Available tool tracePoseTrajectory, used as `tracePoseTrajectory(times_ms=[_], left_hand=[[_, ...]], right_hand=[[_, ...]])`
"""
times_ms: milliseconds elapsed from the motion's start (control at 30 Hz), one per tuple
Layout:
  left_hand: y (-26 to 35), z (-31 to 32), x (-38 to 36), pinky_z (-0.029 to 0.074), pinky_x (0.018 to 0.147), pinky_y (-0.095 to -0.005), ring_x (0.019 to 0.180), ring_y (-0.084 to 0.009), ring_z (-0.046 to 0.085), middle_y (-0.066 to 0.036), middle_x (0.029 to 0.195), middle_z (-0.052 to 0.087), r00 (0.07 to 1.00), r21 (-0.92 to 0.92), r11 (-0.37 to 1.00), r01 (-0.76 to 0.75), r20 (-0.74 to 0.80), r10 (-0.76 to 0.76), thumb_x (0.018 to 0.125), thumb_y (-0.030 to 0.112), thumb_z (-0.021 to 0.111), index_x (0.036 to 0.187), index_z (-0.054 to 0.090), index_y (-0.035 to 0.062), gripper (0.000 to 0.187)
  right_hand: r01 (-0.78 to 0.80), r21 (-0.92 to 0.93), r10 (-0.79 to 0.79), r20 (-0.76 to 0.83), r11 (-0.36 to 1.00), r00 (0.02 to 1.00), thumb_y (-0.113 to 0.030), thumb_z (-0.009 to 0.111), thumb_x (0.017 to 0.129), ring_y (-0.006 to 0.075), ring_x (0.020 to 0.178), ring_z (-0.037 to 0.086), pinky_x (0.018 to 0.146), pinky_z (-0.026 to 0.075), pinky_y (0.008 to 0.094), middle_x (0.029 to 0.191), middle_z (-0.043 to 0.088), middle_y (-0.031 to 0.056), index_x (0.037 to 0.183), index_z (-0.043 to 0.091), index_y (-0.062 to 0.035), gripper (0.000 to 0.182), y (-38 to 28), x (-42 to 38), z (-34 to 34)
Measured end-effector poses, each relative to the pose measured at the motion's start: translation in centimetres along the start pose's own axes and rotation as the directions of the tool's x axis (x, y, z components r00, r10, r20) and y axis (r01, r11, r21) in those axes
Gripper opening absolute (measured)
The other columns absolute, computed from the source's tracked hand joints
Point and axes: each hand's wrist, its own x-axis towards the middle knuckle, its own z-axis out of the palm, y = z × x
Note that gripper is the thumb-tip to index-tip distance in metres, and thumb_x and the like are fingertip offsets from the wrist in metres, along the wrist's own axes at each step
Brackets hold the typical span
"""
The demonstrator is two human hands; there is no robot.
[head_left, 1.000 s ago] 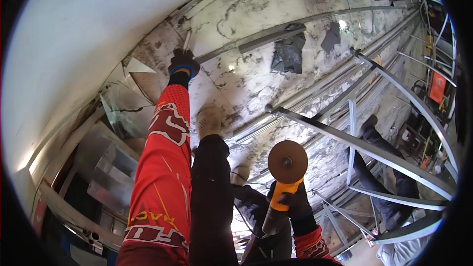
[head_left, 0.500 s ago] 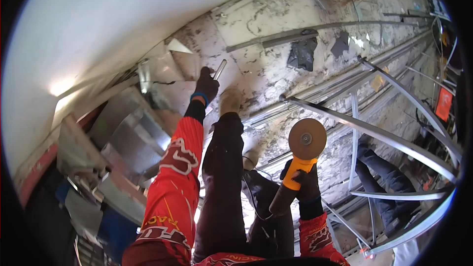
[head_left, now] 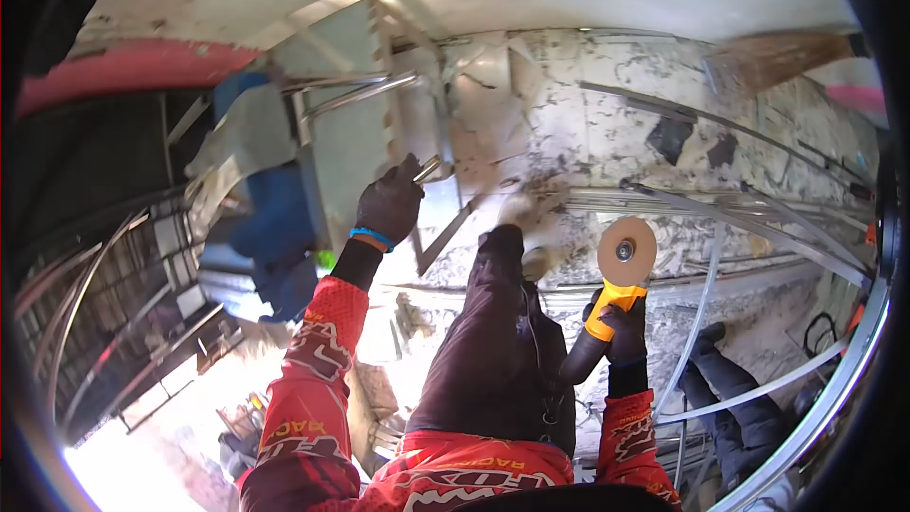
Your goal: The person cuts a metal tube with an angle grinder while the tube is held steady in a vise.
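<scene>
My gloved left hand (head_left: 391, 207) is closed around a short piece of metal tube (head_left: 429, 169), whose shiny end sticks out past the fingers. It is held out over the floor beside a pale sheet panel (head_left: 346, 114). Lower on the right, my gloved right hand (head_left: 626, 330) grips a yellow and black angle grinder (head_left: 618, 297) by its body. The grinder's round tan disc (head_left: 627, 252) points away from me and touches nothing that I can see. Whether the disc is spinning cannot be told.
A frame of metal bars (head_left: 768, 239) stands at the right, with another person's legs (head_left: 735, 389) beyond it. Long metal bars (head_left: 682, 201) and a black scrap (head_left: 670, 137) lie on the stained floor. A person in blue (head_left: 282, 237) seems to be at the left.
My view has swung left, bringing the dark racks and bright doorway into sight. My left hand has travelled that way with the metal tube; my right hand still holds the angle grinder.
</scene>
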Motion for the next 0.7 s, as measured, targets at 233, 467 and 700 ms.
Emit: tracePoseTrajectory(times_ms=[233, 467, 700], left_hand=[[-6.9, 2.9, -6.2, 0.054, 0.077, -0.0524, 0.093, -0.0394, 0.063, -0.017, 0.11, 0.057, 0.95, 0.178, 0.962, -0.206, -0.198, 0.24, 0.08, 0.013, 0.065, 0.123, 0.057, 0.014, 0.043], [-8.8, 6.5, -7.0, 0.048, 0.081, -0.0487, 0.1, -0.0355, 0.058, -0.013, 0.111, 0.056, 0.924, 0.256, 0.956, -0.143, -0.311, 0.221, 0.079, 0.019, 0.067, 0.116, 0.059, 0.0104, 0.038], [-10.1, 5.9, -4.6, 0.051, 0.084, -0.0472, 0.096, -0.0354, 0.06, -0.014, 0.104, 0.059, 0.974, 0.055, 0.979, -0.195, -0.11, 0.2, 0.086, 0.026, 0.067, 0.118, 0.058, 0.0075, 0.038]], right_hand=[[-0.125, -0.071, 0.129, 0.049, 0.99, 0.99, 0.001, 0.072, 0.077, 0.0285, 0.079, 0.068, 0.068, 0.059, 0.0401, 0.099, 0.064, 0.0131, 0.131, 0.047, -0.0073, 0.06, 5.2, -2.4, 1.1], [-0.128, -0.126, 0.133, 0.029, 0.984, 0.991, 0.003, 0.071, 0.078, 0.0294, 0.084, 0.069, 0.073, 0.06, 0.0416, 0.102, 0.064, 0.0136, 0.133, 0.046, -0.0071, 0.061, 8.4, -2.9, 3.4], [-0.071, -0.113, 0.071, -0.003, 0.991, 0.997, 0.005, 0.07, 0.078, 0.0293, 0.082, 0.069, 0.072, 0.061, 0.0414, 0.098, 0.065, 0.0146, 0.128, 0.048, -0.0063, 0.056, 10.3, -4.7, 8.5]])
